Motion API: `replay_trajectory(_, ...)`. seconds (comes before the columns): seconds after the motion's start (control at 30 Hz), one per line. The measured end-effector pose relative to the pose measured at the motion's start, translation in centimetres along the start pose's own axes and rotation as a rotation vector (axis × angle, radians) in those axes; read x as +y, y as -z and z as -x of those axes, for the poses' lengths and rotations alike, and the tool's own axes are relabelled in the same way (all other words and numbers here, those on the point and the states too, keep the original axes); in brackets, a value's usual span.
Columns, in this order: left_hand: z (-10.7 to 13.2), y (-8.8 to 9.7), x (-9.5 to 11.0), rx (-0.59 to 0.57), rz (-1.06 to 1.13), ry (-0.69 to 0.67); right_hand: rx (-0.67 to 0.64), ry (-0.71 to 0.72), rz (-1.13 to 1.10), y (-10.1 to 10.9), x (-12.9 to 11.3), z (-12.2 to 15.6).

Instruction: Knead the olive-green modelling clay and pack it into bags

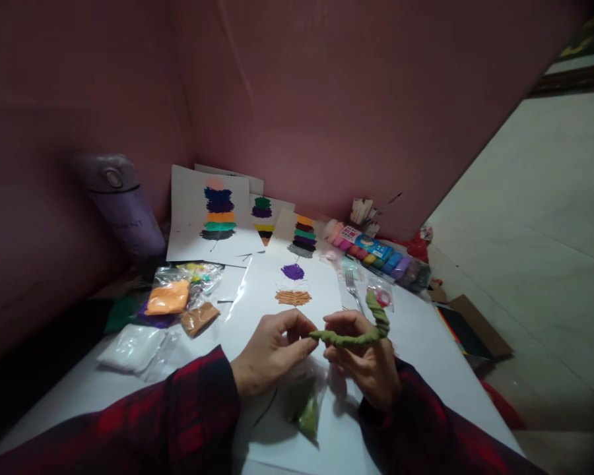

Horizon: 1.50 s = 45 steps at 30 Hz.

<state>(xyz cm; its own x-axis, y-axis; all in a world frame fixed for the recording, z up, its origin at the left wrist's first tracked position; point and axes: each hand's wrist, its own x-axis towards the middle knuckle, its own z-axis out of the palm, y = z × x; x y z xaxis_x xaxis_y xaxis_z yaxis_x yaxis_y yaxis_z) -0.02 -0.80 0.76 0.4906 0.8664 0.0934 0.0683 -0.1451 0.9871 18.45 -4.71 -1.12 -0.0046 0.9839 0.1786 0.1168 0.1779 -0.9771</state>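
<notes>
A long roll of green clay stretches between both hands above the white table, its right end curling upward. My left hand pinches the roll's left tip. My right hand supports the roll's middle on curled fingers. Below the hands lies a plastic bag with more green clay. Just beyond the hands, a white sheet carries a purple clay patch and an orange patch. Both sleeves are red and black plaid.
Bags of orange, brown and white clay lie at left. A fork and a pack of coloured clay sticks lie at right. Finished sheets lean on the pink wall beside a purple bottle.
</notes>
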Motion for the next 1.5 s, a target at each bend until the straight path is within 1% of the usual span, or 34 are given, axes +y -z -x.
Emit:
replay_trajectory(0.07, 0.0, 0.1, -0.1, 0.034, -0.013, 0.003, 0.021, 0.035, -0.015, 0.0, 0.3, 0.1)
replay_trajectory(0.13, -0.2, 0.2, -0.2, 0.071, -0.016, 0.017, 0.018, 0.068, -0.078, 0.0, 0.5, 0.2)
replay_trajectory(0.23, -0.4, 0.3, -0.4, 0.107, -0.007, 0.03, 0.002, 0.071, -0.135, -0.2, 0.5, 0.3)
replay_trajectory(0.4, -0.7, 0.3, -0.8, 0.099, 0.078, 0.034, -0.025, 0.018, -0.169, -0.3, 0.4, 0.2)
replay_trajectory(0.5, -0.7, 0.2, -1.1, 0.093, 0.105, 0.033, -0.021, 0.01, -0.175, -0.2, 0.5, 0.0)
replay_trajectory(0.63, -0.8, 0.2, -1.4, 0.09, 0.13, 0.028, -0.038, 0.053, -0.177, -0.1, 0.4, -0.3)
replay_trajectory(0.77, -0.7, 0.1, -1.2, 0.078, 0.138, 0.033, -0.078, 0.166, -0.124, -0.1, -0.1, -0.6)
replay_trajectory(0.87, -0.6, 0.0, -0.8, 0.051, 0.141, 0.007, -0.101, 0.163, -0.118, -0.2, -0.3, -0.6)
replay_trajectory(1.03, -0.5, 0.0, -0.9, 0.044, 0.053, -0.075, -0.122, 0.048, -0.153, -0.2, 0.2, -0.3)
replay_trajectory(1.17, -0.5, 0.3, -1.5, 0.034, -0.135, -0.169, -0.12, -0.047, -0.166, -0.1, 0.6, -0.3)
replay_trajectory(1.23, -0.6, 0.5, -1.7, 0.026, -0.221, -0.234, -0.135, -0.047, -0.176, -0.1, 0.6, -0.5)
replay_trajectory(1.37, -0.5, 0.6, -1.8, 0.0, -0.351, -0.357, -0.128, 0.001, -0.183, -0.1, 0.4, -0.6)
replay_trajectory(1.43, -0.4, 0.4, -1.5, -0.006, -0.378, -0.378, -0.106, 0.018, -0.17, -0.1, 0.4, -0.5)
replay_trajectory(1.5, -0.3, 0.2, -1.1, -0.013, -0.363, -0.353, -0.084, 0.026, -0.159, -0.1, 0.5, -0.4)
